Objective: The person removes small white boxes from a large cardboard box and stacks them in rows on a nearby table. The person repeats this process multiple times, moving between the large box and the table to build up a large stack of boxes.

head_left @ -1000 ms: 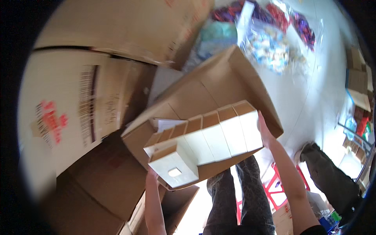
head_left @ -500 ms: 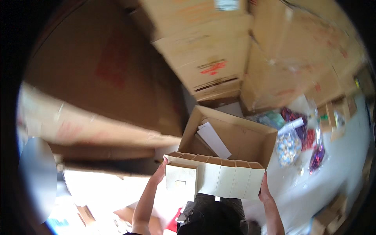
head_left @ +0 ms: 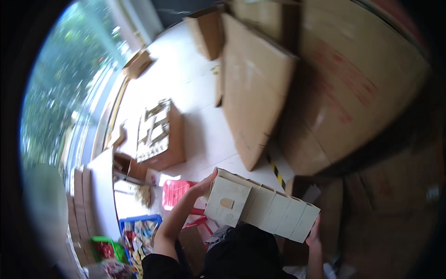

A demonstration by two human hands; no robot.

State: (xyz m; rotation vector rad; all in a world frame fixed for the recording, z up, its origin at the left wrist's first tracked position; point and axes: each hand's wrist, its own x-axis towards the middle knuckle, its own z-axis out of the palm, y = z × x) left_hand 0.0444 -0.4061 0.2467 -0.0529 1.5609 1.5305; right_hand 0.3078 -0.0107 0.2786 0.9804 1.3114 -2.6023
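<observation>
I hold a row of small pale cardboard boxes (head_left: 262, 209) pressed together end to end, level in front of my chest and slanting down to my right; my left hand (head_left: 204, 185) lies flat against the near end of the row, fingers stretched along the face of the first box, which shows an oval cut-out; my right hand (head_left: 315, 235) cups the far end, fingers curled against the last box, so the row is squeezed between my two palms rather than gripped; my dark sleeve (head_left: 162, 267) shows at the lower edge. Beyond the row stand large brown cartons (head_left: 353, 88), one leaning flat sheet (head_left: 253, 93) among them, on a pale floor (head_left: 186, 83); a black-and-yellow striped strip (head_left: 276, 171) lies just past the boxes. To my left sit a red plastic stool (head_left: 176, 193), a blue crate (head_left: 139, 232) of colourful packets, and an open carton (head_left: 160, 135) holding flat cardboard pieces.
</observation>
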